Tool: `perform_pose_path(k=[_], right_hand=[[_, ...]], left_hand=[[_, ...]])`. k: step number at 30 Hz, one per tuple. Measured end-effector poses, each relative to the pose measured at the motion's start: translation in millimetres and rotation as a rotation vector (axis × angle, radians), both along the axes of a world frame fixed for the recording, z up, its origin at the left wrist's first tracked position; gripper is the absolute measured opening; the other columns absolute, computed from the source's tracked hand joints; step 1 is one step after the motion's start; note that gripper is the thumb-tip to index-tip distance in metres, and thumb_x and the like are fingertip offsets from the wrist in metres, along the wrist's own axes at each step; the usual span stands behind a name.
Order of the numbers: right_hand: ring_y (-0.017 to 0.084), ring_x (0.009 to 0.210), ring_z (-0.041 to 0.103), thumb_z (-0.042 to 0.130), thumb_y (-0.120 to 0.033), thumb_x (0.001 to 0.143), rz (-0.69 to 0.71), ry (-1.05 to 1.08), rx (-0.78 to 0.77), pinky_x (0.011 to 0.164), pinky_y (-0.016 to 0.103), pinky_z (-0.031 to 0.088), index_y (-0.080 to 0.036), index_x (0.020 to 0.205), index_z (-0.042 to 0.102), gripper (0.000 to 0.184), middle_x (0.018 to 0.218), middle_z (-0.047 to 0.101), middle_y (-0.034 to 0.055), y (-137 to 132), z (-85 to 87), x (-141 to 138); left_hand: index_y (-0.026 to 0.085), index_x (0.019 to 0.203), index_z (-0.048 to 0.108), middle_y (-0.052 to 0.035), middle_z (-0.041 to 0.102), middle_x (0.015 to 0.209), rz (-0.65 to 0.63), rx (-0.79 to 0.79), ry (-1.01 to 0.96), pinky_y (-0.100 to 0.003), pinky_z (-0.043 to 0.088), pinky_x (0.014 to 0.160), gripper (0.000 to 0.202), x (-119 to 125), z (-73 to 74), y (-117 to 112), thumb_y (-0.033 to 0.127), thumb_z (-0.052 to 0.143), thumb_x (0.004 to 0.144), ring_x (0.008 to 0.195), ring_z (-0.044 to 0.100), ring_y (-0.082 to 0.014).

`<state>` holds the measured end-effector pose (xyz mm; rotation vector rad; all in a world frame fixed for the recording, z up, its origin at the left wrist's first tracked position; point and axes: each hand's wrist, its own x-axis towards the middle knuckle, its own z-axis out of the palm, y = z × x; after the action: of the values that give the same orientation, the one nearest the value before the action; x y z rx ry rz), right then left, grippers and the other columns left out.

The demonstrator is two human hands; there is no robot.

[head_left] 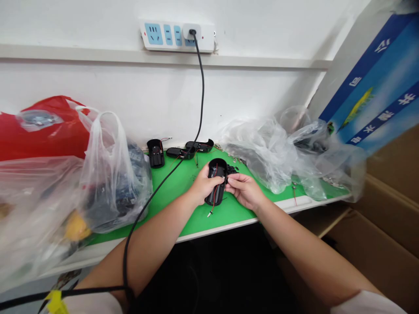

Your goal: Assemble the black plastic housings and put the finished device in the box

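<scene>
Your left hand (204,185) grasps the black plastic housing (214,196) with red wires (214,203) above the green bench (196,218), keeping it steady so your right hand's fingers (234,179) can clench on its far end; three other housings (179,153) lie apart at the far edge

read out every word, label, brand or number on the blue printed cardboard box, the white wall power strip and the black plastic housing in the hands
Blue printed cardboard box: white Chinese characters, too skewed and blurred to read.
White wall power strip: no readable text.
Black plastic housing: no readable marking.
</scene>
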<state>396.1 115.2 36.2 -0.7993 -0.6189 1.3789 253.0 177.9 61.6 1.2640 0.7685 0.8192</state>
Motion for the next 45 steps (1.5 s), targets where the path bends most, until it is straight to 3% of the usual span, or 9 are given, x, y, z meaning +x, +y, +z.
perform_pose_path(k=[14, 18, 21, 24, 28, 39, 45], right_hand=[[0.011, 0.055, 0.062, 0.082, -0.024, 0.059, -0.032, -0.106, 0.008, 0.059, 0.025, 0.056, -0.014, 0.076, 0.065, 0.026, 0.064, 0.065, 0.0009, 1.8, -4.6, -4.2], [0.009, 0.046, 0.056, 0.07, -0.041, 0.074, 0.01, -0.378, 0.013, 0.045, 0.02, 0.047, -0.013, 0.075, 0.063, 0.028, 0.057, 0.061, 0.0009, -1.8, -2.3, -9.4], [0.007, 0.039, 0.045, 0.053, -0.049, 0.085, 0.05, -0.664, 0.061, 0.038, 0.019, 0.035, -0.015, 0.066, 0.056, 0.039, 0.048, 0.051, -0.0022, -5.3, 0.1, -13.9], [0.007, 0.043, 0.036, 0.049, -0.047, 0.087, 0.041, -0.847, 0.15, 0.041, 0.019, 0.027, -0.016, 0.064, 0.05, 0.038, 0.05, 0.042, -0.0046, -5.5, 0.2, -17.3], [0.008, 0.047, 0.034, 0.044, -0.043, 0.089, 0.01, -0.943, 0.174, 0.045, 0.021, 0.026, -0.017, 0.062, 0.046, 0.037, 0.051, 0.039, -0.0041, -2.8, -2.3, -19.3], [0.014, 0.057, 0.051, 0.04, -0.023, 0.089, -0.194, -1.235, 0.208, 0.057, 0.025, 0.033, -0.018, 0.068, 0.051, 0.024, 0.064, 0.057, 0.0025, -5.8, -5.6, -25.6], [0.016, 0.056, 0.053, 0.038, -0.021, 0.089, -0.192, -1.378, 0.172, 0.056, 0.026, 0.034, -0.018, 0.066, 0.049, 0.025, 0.063, 0.059, 0.0062, -6.6, -3.6, -26.2]], left_hand=[[0.021, 0.113, 0.051, 0.0014, 0.057, 0.084, 0.004, 0.072, 0.064, -0.026, 0.048, 0.067, 0.052, 0.0, -5.3, 1.2, 0.019, 0.067, 0.063, 0.07, 0.056, -0.012], [0.021, 0.116, 0.048, 0.0019, 0.054, 0.079, -0.012, 0.074, 0.074, -0.026, 0.047, 0.059, 0.051, -1.8, -6.1, 2.4, 0.022, 0.064, 0.067, 0.063, 0.055, -0.0123], [0.02, 0.115, 0.048, 0.0014, 0.054, 0.08, 0.016, 0.128, 0.08, -0.025, 0.046, 0.062, 0.05, -2.8, -6.0, 4.3, 0.021, 0.063, 0.067, 0.067, 0.054, -0.0125], [0.019, 0.114, 0.05, 0.0002, 0.055, 0.089, 0.095, 0.221, 0.103, -0.024, 0.045, 0.072, 0.052, -2.3, -6.7, 7.0, 0.018, 0.065, 0.064, 0.077, 0.053, -0.0129], [0.018, 0.117, 0.049, -0.0009, 0.057, 0.095, 0.084, 0.255, 0.112, -0.025, 0.044, 0.077, 0.055, -0.4, -8.2, 9.0, 0.018, 0.064, 0.064, 0.081, 0.053, -0.0134], [0.018, 0.116, 0.047, -0.0025, 0.056, 0.102, 0.091, 0.315, 0.142, -0.028, 0.044, 0.082, 0.056, 3.1, -8.7, 5.8, 0.015, 0.064, 0.062, 0.087, 0.054, -0.0154], [0.017, 0.113, 0.047, -0.0033, 0.056, 0.104, 0.133, 0.399, 0.145, -0.028, 0.043, 0.085, 0.052, 6.7, -9.2, -0.8, 0.015, 0.063, 0.063, 0.091, 0.055, -0.0161]])
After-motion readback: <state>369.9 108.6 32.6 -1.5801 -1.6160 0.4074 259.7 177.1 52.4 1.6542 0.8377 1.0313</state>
